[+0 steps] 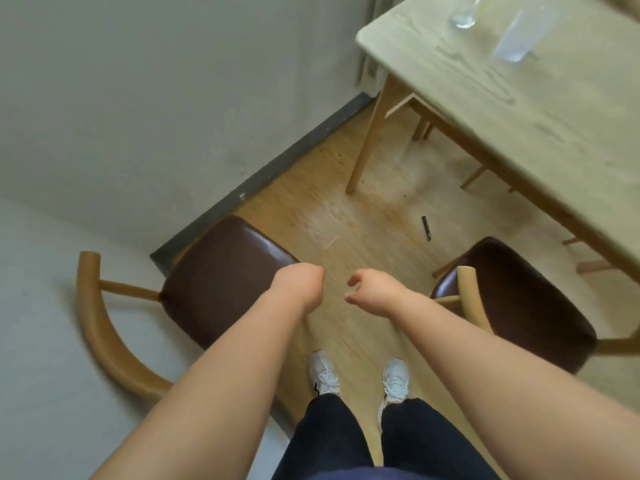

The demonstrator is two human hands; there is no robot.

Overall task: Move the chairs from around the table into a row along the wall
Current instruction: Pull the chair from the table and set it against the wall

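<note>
A chair with a dark brown seat (221,278) and a curved wooden back stands at the left, its back close to the grey wall (138,116). A second chair with a brown seat (519,299) stands at the right, beside the light wooden table (519,109). My left hand (299,284) hangs over the front corner of the left chair's seat, fingers curled down, holding nothing. Over the bare floor between the two chairs, my right hand (372,289) is loosely curled and empty. Neither hand touches a chair.
A glass (464,13) and a clear plastic bottle (519,32) sit on the table's far end. A small dark object (426,228) lies on the wooden floor near the table leg (369,133). More chair legs show under the table. My feet stand between the chairs.
</note>
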